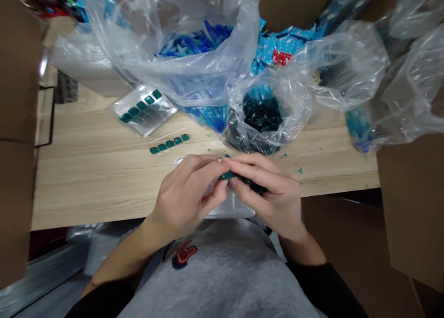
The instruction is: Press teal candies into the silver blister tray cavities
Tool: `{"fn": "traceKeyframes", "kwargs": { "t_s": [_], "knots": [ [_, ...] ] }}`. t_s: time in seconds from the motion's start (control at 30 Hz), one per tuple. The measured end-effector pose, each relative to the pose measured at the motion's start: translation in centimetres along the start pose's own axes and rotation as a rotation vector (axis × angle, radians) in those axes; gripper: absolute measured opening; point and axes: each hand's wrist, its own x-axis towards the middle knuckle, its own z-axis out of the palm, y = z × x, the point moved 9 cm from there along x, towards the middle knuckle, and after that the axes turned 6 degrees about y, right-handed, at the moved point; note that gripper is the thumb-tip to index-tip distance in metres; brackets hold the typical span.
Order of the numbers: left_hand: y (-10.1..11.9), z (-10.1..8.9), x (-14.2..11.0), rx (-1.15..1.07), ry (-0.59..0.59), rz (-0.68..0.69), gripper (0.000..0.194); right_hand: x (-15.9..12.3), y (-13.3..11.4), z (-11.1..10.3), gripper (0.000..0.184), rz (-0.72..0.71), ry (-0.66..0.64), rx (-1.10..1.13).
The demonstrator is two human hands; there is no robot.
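**Small teal piece [226, 175] pinched at centre frame**

Held in the air at centre, just over the near edge of the wooden table [104, 188], not resting on it. Left hand [187, 195]: thumb and index closed narrow on the piece, other fingers curled. Right hand [274, 197]: fingers closed from the other side, knuckles nearly touching the left hand. A dark strip [255, 186] runs from the piece under the right fingers; exact grip partly hidden. Tiny silver bit [219, 159] sits at the top of the left index finger; too small to identify.

Table, just upper left of hands: row of five teal pieces [169, 143], lying on or in a clear strip. Further upper left: clear tray [142, 109] with more teal pieces in two rows.

Directly above hands: open clear plastic bag [262, 116] of dark teal pieces, near the right hand. Upper centre: larger clear bag [194, 42] of blue pieces. Upper right: blue printed paper packs [274, 49], partly behind the bags. Small teal crumbs [300, 171] lie on the table right of the hands.

Cardboard boxes at left [17, 77] and right [409, 207] edges. Bottom centre: grey top [222, 271] with a red patch [185, 253].
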Motion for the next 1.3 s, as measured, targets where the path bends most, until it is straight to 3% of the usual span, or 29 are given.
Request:
{"fn": "traceKeyframes", "kwargs": {
  "t_s": [0.13,0.27,0.43,0.57,0.77,0.83,0.97,1.03,1.1,1.2,1.3],
  "knots": [
    [-1.2,0.4,-0.5,-0.089,-0.051,-0.061,0.021,-0.2,-0.1,0.2,0.031,-0.08,-0.077,-0.106],
    [-3.7,0.0,-1.6,-0.093,-0.111,-0.143,0.018,-0.3,0.4,1.4,0.031,-0.159,-0.248,-0.295],
    [-6.9,-2.1,-4.0,-0.125,0.017,-0.343,0.017,0.0,0.1,4.0,0.027,-0.24,-0.481,-0.556],
    [-6.5,-2.2,-4.7,-0.151,0.01,-0.332,0.019,0.0,-0.6,5.0,0.024,-0.305,-0.632,-0.622],
    [-6.3,-2.0,-4.7,-0.183,0.012,-0.326,0.024,0.5,-0.2,3.7,0.02,-0.246,-0.596,-0.424],
    [-6.2,-1.8,-4.7,-0.18,0.005,-0.318,0.022,0.2,-0.5,4.2,0.021,-0.3,-0.599,-0.474],
    [-6.0,-1.4,-4.7,-0.165,-0.004,-0.29,0.021,-0.4,-1.5,5.7,0.038,-0.451,-0.634,-0.671],
    [-5.9,-1.4,-4.6,-0.163,0.0,-0.29,0.022,-0.4,-1.1,6.0,0.037,-0.414,-0.67,-0.689],
    [-5.9,-1.5,-4.5,-0.173,0.007,-0.308,0.023,0.1,-0.2,5.7,0.028,-0.287,-0.688,-0.555],
    [-5.5,-1.7,-3.9,-0.215,0.018,-0.32,0.025,1.8,1.4,3.9,0.015,-0.027,-0.496,-0.201],
    [-4.6,-1.5,-2.8,-0.274,0.001,-0.307,0.027,2.5,2.8,2.9,0.037,0.164,-0.357,-0.005]
  ]
}}
